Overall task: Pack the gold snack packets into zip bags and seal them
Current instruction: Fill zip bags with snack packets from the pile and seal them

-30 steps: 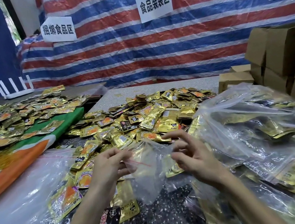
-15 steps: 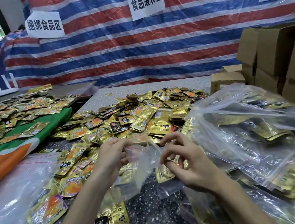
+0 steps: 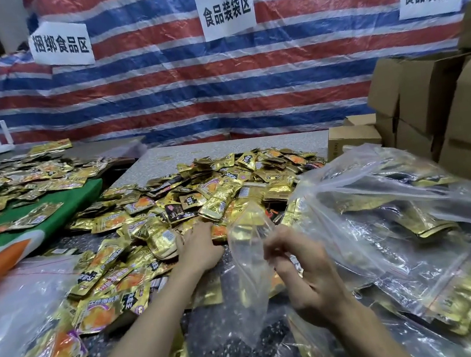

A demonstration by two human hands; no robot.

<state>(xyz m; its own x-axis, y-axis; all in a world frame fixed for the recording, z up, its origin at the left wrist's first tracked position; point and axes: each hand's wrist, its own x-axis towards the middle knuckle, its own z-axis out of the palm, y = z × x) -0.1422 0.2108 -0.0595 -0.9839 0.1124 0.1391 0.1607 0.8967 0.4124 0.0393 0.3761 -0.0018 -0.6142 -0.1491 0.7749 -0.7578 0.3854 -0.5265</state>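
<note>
A big heap of gold snack packets [image 3: 214, 187] covers the speckled table [image 3: 224, 149]. My right hand [image 3: 302, 272] pinches the rim of an empty clear zip bag [image 3: 249, 273] and holds it up, its mouth facing the heap. My left hand [image 3: 200, 248] reaches forward onto the near edge of the heap, its fingers down among the gold packets; I cannot tell whether it grips one. Filled zip bags [image 3: 385, 217] with gold packets inside lie piled to the right.
More clear bags with packets [image 3: 22, 329] lie at the lower left. A second table with a green and orange cloth [image 3: 52, 216] holds more packets. Cardboard boxes [image 3: 436, 107] stack at the right. A striped tarp [image 3: 215, 84] with paper signs hangs behind.
My left hand has let go of the zip bag and moved forward onto the heap of packets. My right hand alone now holds the bag.
</note>
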